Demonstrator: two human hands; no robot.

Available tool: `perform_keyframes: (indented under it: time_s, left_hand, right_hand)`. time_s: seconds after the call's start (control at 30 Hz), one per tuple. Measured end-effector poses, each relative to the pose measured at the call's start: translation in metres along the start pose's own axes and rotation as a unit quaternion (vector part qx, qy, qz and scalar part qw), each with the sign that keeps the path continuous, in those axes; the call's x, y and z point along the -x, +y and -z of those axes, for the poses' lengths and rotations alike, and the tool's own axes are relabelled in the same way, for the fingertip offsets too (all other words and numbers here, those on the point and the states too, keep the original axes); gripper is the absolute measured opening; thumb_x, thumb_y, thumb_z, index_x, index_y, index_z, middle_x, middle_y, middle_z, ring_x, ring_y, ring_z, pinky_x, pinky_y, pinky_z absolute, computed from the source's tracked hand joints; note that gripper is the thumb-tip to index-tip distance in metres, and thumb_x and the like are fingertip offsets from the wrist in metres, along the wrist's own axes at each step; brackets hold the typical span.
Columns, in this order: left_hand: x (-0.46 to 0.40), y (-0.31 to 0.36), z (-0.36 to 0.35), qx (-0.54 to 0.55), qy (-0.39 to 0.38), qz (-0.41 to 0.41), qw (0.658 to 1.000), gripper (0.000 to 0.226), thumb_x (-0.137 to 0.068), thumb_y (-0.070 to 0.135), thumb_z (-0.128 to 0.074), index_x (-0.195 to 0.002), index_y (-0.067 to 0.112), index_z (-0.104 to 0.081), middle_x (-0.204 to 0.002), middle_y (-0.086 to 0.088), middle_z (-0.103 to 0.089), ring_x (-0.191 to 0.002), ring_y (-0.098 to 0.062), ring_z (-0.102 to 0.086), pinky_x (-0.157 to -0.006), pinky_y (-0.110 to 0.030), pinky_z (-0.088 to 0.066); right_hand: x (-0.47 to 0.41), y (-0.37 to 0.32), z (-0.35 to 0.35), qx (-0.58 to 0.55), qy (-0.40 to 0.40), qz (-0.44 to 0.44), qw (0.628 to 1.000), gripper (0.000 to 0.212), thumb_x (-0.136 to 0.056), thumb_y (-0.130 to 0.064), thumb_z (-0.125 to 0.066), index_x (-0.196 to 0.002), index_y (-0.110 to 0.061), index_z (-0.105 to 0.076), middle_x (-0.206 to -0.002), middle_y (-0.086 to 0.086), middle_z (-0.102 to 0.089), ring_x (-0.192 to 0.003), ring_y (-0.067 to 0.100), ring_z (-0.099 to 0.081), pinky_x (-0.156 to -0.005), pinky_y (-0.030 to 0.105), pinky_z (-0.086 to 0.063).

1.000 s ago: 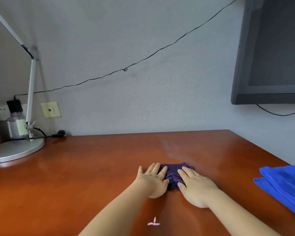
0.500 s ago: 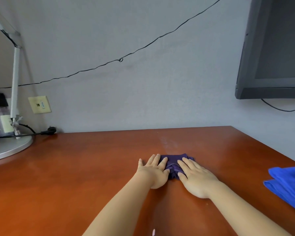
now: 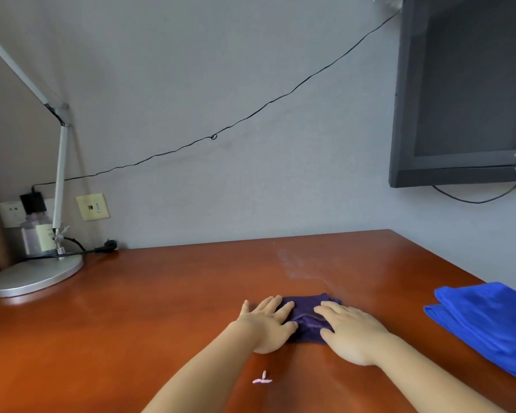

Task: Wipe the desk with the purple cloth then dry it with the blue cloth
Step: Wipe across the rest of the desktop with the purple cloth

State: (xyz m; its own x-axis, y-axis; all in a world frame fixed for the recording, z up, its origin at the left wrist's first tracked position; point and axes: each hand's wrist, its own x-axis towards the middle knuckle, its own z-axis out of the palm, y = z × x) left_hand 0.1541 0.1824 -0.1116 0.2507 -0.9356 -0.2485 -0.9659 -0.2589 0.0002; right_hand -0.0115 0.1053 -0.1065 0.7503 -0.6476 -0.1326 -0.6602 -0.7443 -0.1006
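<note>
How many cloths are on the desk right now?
2. The purple cloth lies mid-desk under the left hand and right hand, both pressing it flat. The blue cloth lies folded at the desk's right edge, partly cut off by the frame.

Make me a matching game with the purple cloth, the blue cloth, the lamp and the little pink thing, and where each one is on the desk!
Things:
1. purple cloth
2. blue cloth
3. lamp
4. little pink thing

Places:
A. far left, by the wall
B. between the two forearms, nearest the camera
C. under both hands
D. right edge of the desk

Pairs: 1-C, 2-D, 3-A, 4-B
</note>
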Motion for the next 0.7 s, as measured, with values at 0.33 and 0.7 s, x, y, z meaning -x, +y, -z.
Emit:
perform_keyframes:
  time_s: [0.33,0.7]
  left_hand:
    - [-0.021,0.000,0.000,-0.035,0.044,0.027,0.998,0.057,-0.102,0.041,-0.006,-0.153,0.017,0.006,-0.161,0.003,0.008,-0.148,-0.015,0.005,-0.118,-0.049,0.006]
    - [-0.077,-0.024,0.005,-0.023,0.067,0.016,0.997,0.056,-0.103,0.038,-0.005,-0.152,0.017,0.010,-0.161,0.003,0.009,-0.147,-0.013,0.008,-0.118,-0.047,0.007]
  right_hand:
    - [-0.043,-0.005,-0.006,-0.035,-0.023,-0.011,0.999,0.054,-0.102,-0.022,-0.011,-0.155,-0.018,0.001,-0.162,0.001,0.009,-0.149,0.020,0.007,-0.120,0.036,-0.001]
    - [-0.101,0.004,-0.010,-0.076,0.008,-0.045,0.996,0.058,-0.102,-0.047,-0.007,-0.154,-0.025,0.005,-0.161,-0.005,0.012,-0.148,0.016,0.013,-0.118,0.034,0.005]
